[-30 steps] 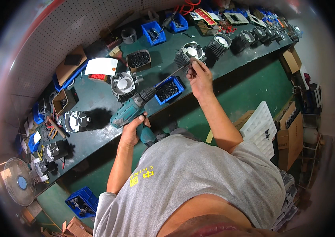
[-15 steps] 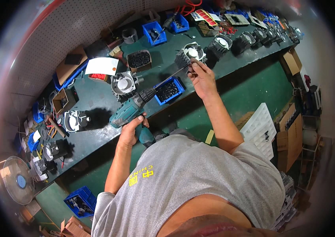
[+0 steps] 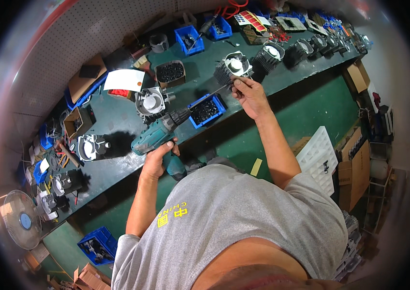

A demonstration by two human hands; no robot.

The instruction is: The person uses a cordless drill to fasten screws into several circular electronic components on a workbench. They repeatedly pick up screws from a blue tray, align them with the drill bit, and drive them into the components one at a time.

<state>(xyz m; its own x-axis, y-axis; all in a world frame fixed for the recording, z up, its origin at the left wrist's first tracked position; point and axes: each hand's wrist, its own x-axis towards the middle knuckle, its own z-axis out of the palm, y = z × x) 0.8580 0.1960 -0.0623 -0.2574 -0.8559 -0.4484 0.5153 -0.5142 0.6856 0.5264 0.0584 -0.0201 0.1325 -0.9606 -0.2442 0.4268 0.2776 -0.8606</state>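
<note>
Teal drill (image 3: 152, 138) has slid slightly left & R hand (image 3: 253, 100) drawn back a bit; its fingers now sit right by the tip of the driver bit (image 3: 210, 94), can't tell if pinching anything. L hand (image 3: 157, 158) grips drill's handle by tabletop (image 3: 118, 118) edge, bit slanting over blue bin (image 3: 211, 119), R forearm reaching fwd.

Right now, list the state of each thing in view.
Teal drill: held, long bit reaching toward right hand
Left hand: closed around teal drill
Right hand: pinched near bit's far end
Front blue bin: open, black parts inside
Cardboard box: open, black parts inside
Fan: spinning or not, unclear
</note>
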